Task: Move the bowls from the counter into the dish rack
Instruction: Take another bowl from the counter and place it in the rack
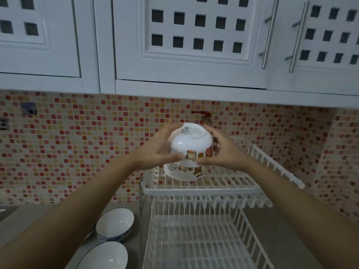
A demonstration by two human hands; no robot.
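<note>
A white bowl with cartoon pictures [189, 144] is upside down, held between my left hand [159, 150] and my right hand [219, 152] above the upper tier of the white wire dish rack [223, 183]. Under it, on that tier's left end, a second cartoon bowl [182, 171] sits upside down; the held bowl appears to rest over it. On the grey counter to the rack's left stand two white bowls with dark rims, one nearer the wall [115, 224] and one at the lower edge [103, 257].
The rack's lower tier [194, 243] holds nothing. White wall cabinets [174, 55] hang low over the rack. A mosaic tile wall [77, 148] runs behind, with a red tap [202, 114] above the bowls. A sink edge [7, 210] shows at far left.
</note>
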